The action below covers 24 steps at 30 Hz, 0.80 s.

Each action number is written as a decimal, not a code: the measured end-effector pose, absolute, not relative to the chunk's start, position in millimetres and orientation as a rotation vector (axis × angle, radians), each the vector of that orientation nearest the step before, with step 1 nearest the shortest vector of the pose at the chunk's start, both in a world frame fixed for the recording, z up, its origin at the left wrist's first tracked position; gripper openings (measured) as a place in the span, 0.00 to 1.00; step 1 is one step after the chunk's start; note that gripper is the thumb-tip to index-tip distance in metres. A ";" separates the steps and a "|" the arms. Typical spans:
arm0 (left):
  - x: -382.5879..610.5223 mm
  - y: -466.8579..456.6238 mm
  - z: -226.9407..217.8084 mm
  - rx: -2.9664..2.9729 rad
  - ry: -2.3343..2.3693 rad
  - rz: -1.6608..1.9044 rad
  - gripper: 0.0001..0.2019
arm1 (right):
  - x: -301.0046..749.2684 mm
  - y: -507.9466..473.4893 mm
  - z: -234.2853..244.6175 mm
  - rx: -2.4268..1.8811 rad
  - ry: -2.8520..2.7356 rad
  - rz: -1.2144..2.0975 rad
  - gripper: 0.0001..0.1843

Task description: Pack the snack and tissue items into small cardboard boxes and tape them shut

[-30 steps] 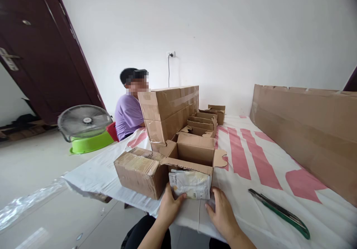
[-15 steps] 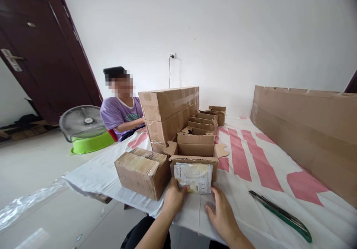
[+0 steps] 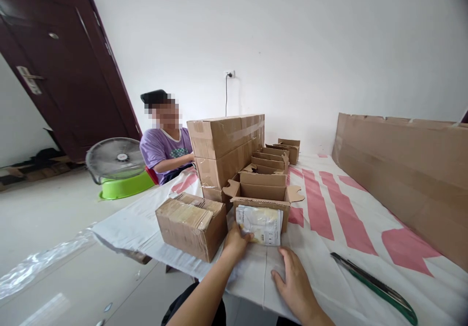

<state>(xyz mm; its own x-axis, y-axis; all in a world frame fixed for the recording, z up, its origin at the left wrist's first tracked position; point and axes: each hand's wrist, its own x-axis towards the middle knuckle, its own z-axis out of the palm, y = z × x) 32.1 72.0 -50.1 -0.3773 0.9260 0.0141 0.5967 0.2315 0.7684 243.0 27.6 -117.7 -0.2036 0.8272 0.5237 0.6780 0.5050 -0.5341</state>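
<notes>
My left hand [image 3: 236, 244] grips the lower left corner of a flat white printed packet [image 3: 260, 224], its thumb lying on the front. The packet stands nearly upright before an open cardboard box [image 3: 263, 193] whose flaps are spread, and it covers part of the box's near wall. Just below the packet's lower right corner, my right hand [image 3: 292, 279] is empty, thumb and fingers apart. Left of my left hand sits a smaller carton [image 3: 192, 223] with packets or sheets standing in its top.
More open boxes [image 3: 270, 163] line up behind, beside a stack of taped cartons [image 3: 226, 143]. A green utility knife [image 3: 376, 287] lies on the right of the cloth-covered table [image 3: 351, 240]. A long cardboard panel [image 3: 398, 170] borders the right. Another person [image 3: 166, 150] sits beyond the cartons, near a fan [image 3: 116, 158].
The packet has risen slightly against the box front with my left hand. My right hand has come a little away from the packet's corner. The whole view has shifted slightly.
</notes>
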 end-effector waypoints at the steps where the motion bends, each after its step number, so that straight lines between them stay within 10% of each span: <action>1: 31.7 76.0 -50.2 1.394 2.065 0.979 0.17 | 243.0 27.7 -118.0 -1.240 -1.950 0.234 0.25; 24: 42.0 116.5 -69.9 1.581 2.276 1.281 0.28 | 242.6 25.6 -113.2 -1.256 -2.009 0.273 0.22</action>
